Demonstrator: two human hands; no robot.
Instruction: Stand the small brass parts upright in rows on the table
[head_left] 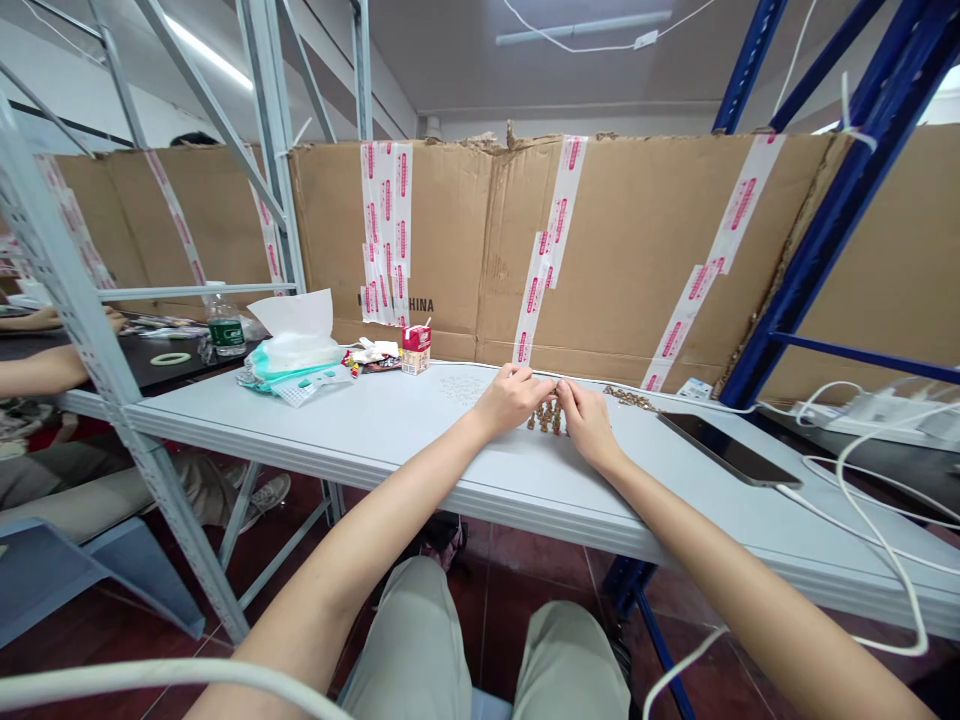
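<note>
Both hands meet over the light grey tabletop, fingertips nearly touching. My left hand is closed in a pinch, and my right hand pinches close against it. Whatever lies between the fingers is too small and too covered to name. Just below the fingertips stand several small brass-coloured pieces in short rows. A loose pile of similar gold-coloured pieces lies beyond my right hand. Left of my left hand, tiny clear bits are scattered on the tabletop.
At the left stand a tissue pack, a red drink carton and snack wrappers. A tablet or phone with a white cable lies right. A cardboard wall closes the back. A co-worker's arm shows far left.
</note>
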